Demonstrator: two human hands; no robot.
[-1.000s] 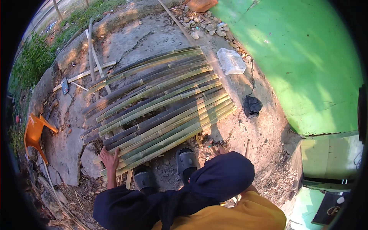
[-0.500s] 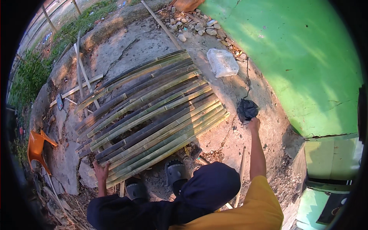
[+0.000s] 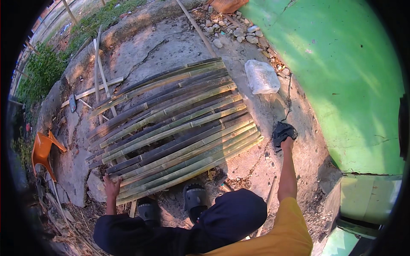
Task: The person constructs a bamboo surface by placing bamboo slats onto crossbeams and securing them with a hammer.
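Note:
Split bamboo slats (image 3: 179, 121), green, tan and dark brown, lie side by side on the ground as a panel in front of me. My left hand (image 3: 112, 187) is at the near left ends of the slats, fingers apart, holding nothing. To the right of the panel, my right hand (image 3: 288, 144) has its fingers closed on a crumpled black plastic bag (image 3: 282, 131) on the ground. The fingertips are hidden in the bag's folds, and its contents do not show. My feet, in dark clogs (image 3: 195, 196), stand at the panel's near edge.
A clear plastic bag with whitish contents (image 3: 262, 77) sits beyond the black one, near a green wall (image 3: 337, 64). Loose stones (image 3: 239, 32) lie farther back. An orange plastic chair (image 3: 42, 153), wooden sticks (image 3: 101, 68) and a phone-like object (image 3: 72, 103) are on the left.
My right hand has moved from the black bag's near edge farther onto it. The left hand stays at the slat ends. The whole view has shifted slightly.

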